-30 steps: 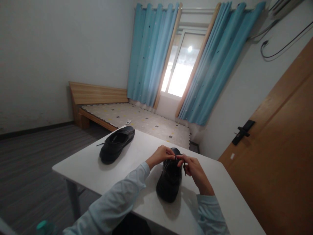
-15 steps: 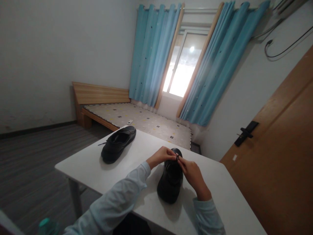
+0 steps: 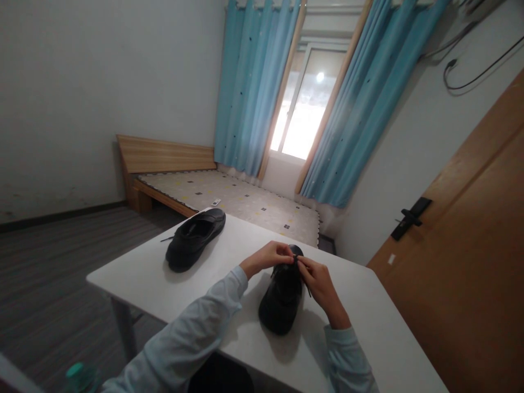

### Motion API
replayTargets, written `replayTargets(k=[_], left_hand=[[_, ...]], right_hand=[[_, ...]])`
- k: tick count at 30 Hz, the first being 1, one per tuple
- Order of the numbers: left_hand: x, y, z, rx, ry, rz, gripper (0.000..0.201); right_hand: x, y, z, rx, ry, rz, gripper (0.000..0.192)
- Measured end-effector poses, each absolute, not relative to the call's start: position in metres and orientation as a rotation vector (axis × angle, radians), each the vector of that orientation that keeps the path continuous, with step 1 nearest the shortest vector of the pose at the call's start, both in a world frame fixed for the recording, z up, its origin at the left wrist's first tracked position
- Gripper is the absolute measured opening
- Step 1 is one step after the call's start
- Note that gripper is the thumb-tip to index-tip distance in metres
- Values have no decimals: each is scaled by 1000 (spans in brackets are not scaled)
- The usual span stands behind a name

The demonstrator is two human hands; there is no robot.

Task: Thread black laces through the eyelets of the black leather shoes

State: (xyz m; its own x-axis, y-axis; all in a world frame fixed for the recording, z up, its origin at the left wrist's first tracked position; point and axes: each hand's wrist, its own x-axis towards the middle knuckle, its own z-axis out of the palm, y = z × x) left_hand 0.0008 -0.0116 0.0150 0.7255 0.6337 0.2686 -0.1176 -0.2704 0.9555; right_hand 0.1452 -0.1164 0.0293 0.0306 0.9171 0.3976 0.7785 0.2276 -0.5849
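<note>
A black shoe [image 3: 281, 303] stands on the white table [image 3: 360, 322] with its heel toward me. Over its front my left hand [image 3: 272, 255] pinches a dark shoelace from the left. My right hand [image 3: 317, 274] closes on the lace from the right side, its fingertips nearly meeting the left ones. A loose dark lace end [image 3: 308, 290] hangs below the right hand. The exact grip is small and partly hidden by the fingers. Farther left lies a second black shoe [image 3: 192, 240], apart from both hands, with a lace end sticking out to its left.
Behind the table is a bed [image 3: 245, 202] with a small white remote [image 3: 215, 202] on it. A wooden door [image 3: 462, 229] with a black handle is at the right. A green-capped bottle [image 3: 76, 374] sits low at the left.
Both hands stay at the shoe's front with slight finger movement. A lace end now shows hanging below my right hand. The view has shifted slightly.
</note>
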Motion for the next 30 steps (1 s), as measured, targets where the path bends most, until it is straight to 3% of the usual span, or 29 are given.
replayTargets(k=[14, 30], left_hand=[[-3, -11, 20, 1937, 358, 758, 13], [-6, -6, 18, 1864, 415, 625, 12]], right_hand=[[145, -112, 29, -1360, -1361, 608, 19], [152, -108, 28, -1400, -1095, 1041, 20]])
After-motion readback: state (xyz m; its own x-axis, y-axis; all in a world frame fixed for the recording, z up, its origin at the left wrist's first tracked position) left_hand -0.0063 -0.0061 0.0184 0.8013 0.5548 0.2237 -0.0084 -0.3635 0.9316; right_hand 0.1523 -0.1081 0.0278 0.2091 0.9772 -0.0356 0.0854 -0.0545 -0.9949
